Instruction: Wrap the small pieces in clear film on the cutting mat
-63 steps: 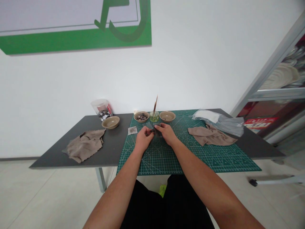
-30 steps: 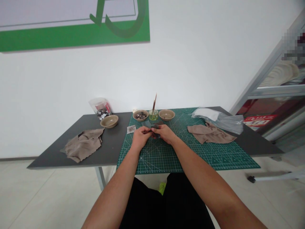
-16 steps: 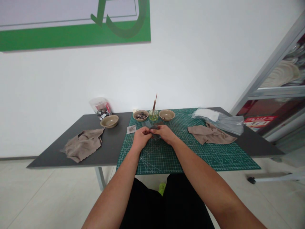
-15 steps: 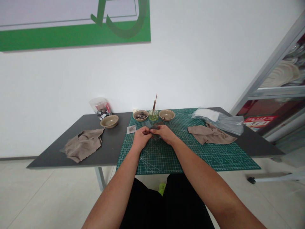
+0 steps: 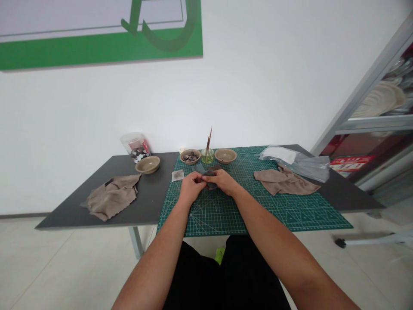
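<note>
Gray sheet [image 5: 210,172] is pinched mid-frame by left hand [image 5: 191,186] and right hand [image 5: 225,181], fingers [image 5: 195,175] closed. Forearms [image 5: 171,241] are angled inward.

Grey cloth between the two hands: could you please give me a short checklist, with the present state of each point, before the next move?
1. Left hand gripping the grey cloth: ok.
2. Right hand gripping it too: ok.
3. Underside of the cloth free of folds: cannot tell, hidden.
4. Sticks standing in the glass jar: ok.
5. Dark pieces inside their bowl: ok.
6. Brown cloth apart from the plastic bag: not ok, they overlap in view.
</note>
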`<act>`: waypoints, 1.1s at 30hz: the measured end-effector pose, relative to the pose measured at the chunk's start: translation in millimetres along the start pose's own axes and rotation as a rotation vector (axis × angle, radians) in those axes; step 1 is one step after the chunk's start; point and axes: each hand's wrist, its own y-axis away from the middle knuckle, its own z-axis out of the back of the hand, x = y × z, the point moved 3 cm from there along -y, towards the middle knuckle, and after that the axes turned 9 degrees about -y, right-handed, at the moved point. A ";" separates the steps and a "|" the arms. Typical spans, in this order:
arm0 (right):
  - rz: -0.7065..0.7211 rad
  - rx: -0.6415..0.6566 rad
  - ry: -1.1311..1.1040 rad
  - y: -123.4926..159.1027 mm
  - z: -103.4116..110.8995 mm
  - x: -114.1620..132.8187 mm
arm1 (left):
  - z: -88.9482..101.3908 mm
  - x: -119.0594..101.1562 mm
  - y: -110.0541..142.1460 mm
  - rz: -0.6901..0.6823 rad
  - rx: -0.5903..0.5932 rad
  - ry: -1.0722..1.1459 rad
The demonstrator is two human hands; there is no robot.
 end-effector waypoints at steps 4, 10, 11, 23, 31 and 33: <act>-0.005 0.035 -0.076 -1.4 2.6 -2.2 | -1.5 1.4 0.3 0.081 0.024 0.106; -0.027 0.093 -0.195 0.1 2.4 -0.9 | -6.1 3.7 1.9 0.160 0.116 0.391; -0.028 0.090 -0.207 0.8 2.0 0.1 | -6.5 4.3 2.1 0.164 0.118 0.429; -0.027 0.082 -0.251 3.3 -1.0 3.8 | -2.3 9.9 0.3 0.090 0.050 0.332; 0.021 0.065 -0.107 -1.1 4.8 -1.2 | -1.5 6.1 -0.2 0.021 0.018 0.182; 0.018 0.041 -0.077 -2.9 7.5 -2.4 | -2.5 4.5 0.1 0.028 0.022 0.147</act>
